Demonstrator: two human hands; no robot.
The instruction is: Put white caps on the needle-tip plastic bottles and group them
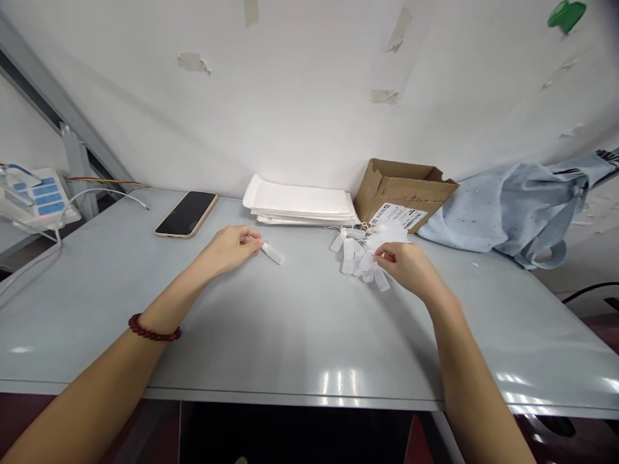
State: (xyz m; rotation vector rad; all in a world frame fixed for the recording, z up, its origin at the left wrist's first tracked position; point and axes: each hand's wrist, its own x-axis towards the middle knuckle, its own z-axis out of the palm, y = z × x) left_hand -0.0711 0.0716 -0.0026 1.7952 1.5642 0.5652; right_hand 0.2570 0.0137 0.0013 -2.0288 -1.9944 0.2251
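My left hand is closed in a pinch on one end of a small white translucent tag, whose free end points right and toward me just over the table. Farther right lies a loose pile of several similar tags, some with thin strings or loops at their ends. At the pile's right side is my right hand, thumb and forefinger pinched together on one of these tags; its exact grip point is partly hidden by the fingers.
Behind the pile stands an open cardboard box, beside a stack of white padded envelopes. A phone lies at the back left, near a white cable and a power strip. Light blue cloth sits at the right.
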